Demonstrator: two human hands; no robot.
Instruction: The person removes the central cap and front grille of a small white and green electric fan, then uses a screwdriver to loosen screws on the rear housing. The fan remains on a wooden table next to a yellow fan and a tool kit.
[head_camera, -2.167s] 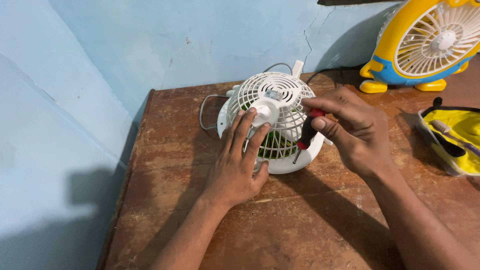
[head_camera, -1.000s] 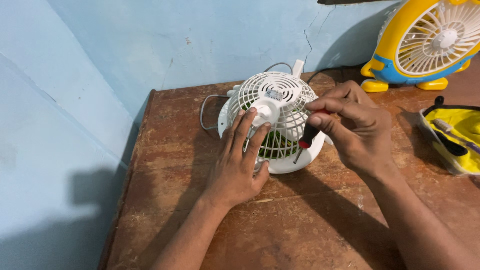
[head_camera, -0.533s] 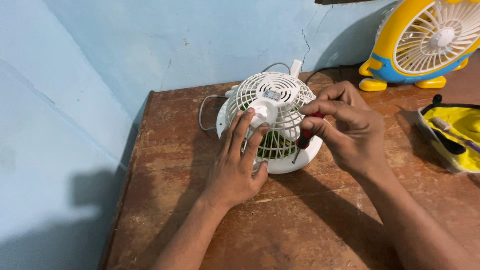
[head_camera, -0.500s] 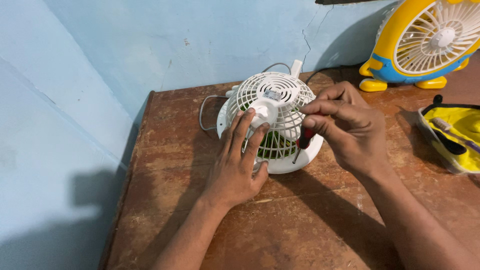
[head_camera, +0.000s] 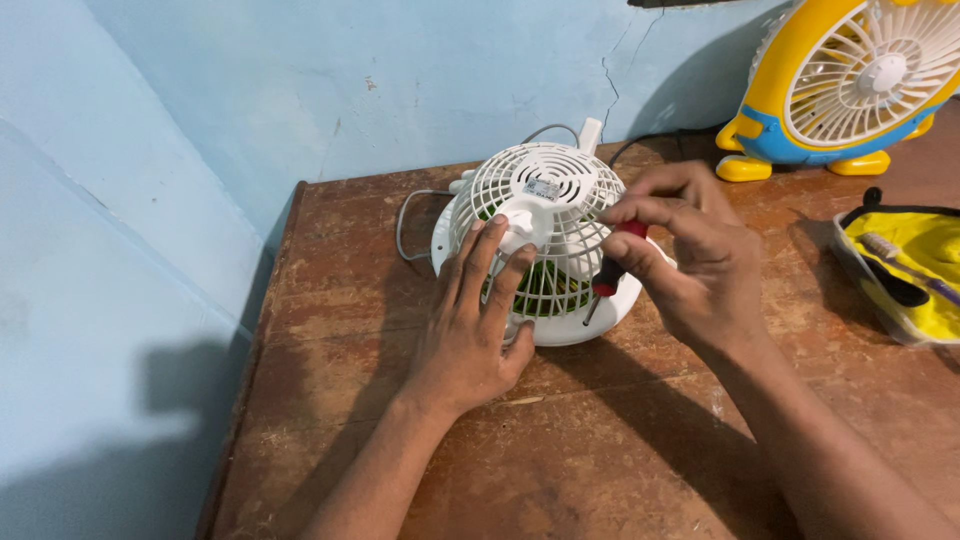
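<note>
We are bracing the white fan with our flat left hand while our right hand is pinching the red-handled screwdriver square to the rim screw.

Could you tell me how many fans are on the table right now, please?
2. The white fan lies grille-up near the table's back edge, under both hands. The yellow and blue fan stands at the far right corner, partly cut off by the frame.

White fan, green inside, on a scuffed reddish-brown counter

The fan has a white lattice grille over green blades; the screwdriver handle is red and black, the other fan is yellow, blue and white, the pouch is yellow, and the wall is pale blue.
</note>
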